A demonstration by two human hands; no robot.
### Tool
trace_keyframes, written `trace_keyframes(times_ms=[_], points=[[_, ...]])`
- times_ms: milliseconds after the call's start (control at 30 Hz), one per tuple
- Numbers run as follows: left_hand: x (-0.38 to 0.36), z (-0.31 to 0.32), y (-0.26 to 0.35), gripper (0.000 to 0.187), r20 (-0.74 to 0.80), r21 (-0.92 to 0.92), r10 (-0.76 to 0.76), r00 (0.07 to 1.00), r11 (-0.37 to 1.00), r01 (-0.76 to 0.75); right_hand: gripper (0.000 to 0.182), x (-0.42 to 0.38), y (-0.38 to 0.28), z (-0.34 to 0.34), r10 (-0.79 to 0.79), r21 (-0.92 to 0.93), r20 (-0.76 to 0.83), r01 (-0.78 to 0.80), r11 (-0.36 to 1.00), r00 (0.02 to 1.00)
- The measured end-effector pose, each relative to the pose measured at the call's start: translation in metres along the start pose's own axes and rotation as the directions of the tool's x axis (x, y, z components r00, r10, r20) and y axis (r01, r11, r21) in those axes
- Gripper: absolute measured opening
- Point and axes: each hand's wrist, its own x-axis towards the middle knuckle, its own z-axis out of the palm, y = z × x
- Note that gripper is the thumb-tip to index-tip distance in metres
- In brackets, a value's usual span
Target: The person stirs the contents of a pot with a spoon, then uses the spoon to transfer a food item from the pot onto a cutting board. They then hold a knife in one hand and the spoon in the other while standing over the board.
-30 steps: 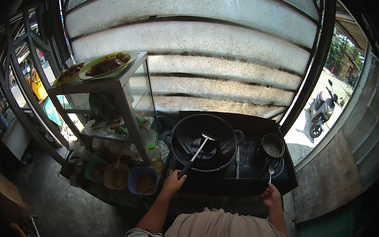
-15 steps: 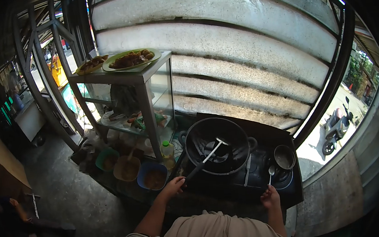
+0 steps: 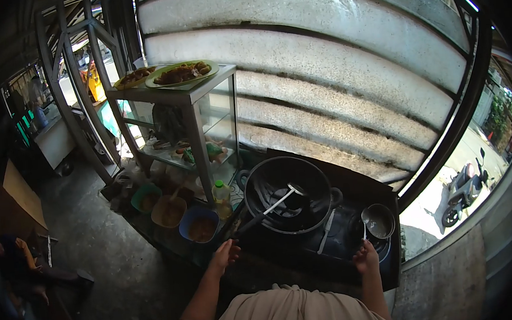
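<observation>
A: Big black wok [image 3: 287, 195] on the dark surface [image 3: 360, 260], ahead of both hands.

B: And the ladle [image 3: 270, 209] inside?

A: Lying slanted, scoop up in the wok, dark handle pointing down-left at the left hand [image 3: 225, 254]. Fingers loose and open, just below the handle tip, not touching.

B: Right hand [image 3: 366, 257]?

A: Further off, by the small pot [image 3: 378, 221]. Open or closed, cannot tell.

one wok [image 3: 286, 197], three bowls [image 3: 169, 212]
</observation>
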Motion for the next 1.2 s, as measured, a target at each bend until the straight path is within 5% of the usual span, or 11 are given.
trace_keyframes(times_ms=[233,467,667,800,867,1000,1200], points=[[-0.017,0.058,-0.006,0.045,-0.092,-0.378,-0.069,0.993,0.925,0.03,0.008,0.018,-0.039,-0.05,-0.044,-0.001,-0.013,0.044,0.999,0.999],[-0.027,0.091,-0.03,0.045,-0.175,-0.553,-0.113,0.978,0.833,-0.003,0.005,0.037,-0.067,-0.083,-0.033,0.017,0.05,0.032,0.999,0.998],[-0.026,0.116,-0.087,0.037,-0.274,-0.777,-0.23,0.934,0.626,-0.074,0.005,0.053,-0.102,-0.107,-0.133,-0.11,0.091,0.143,0.984,0.987],[-0.024,0.123,-0.127,0.034,-0.402,-0.847,-0.426,0.811,0.509,-0.153,0.012,0.066,-0.116,-0.126,-0.331,-0.361,0.111,0.348,0.865,0.937],[-0.027,0.126,-0.135,0.043,-0.511,-0.822,-0.668,0.541,0.564,-0.079,0.014,0.069,-0.125,-0.128,-0.349,-0.405,0.157,0.382,0.831,0.924],[-0.031,0.113,-0.164,0.057,-0.372,-0.811,-0.722,0.583,0.559,0.175,0.021,0.066,-0.134,-0.12,-0.444,-0.398,0.088,0.44,0.805,0.892],[-0.024,0.116,-0.168,0.06,-0.233,-0.782,-0.621,0.749,0.577,0.235,0.025,0.063,-0.145,-0.133,-0.644,-0.503,0.065,0.582,0.639,0.763]])
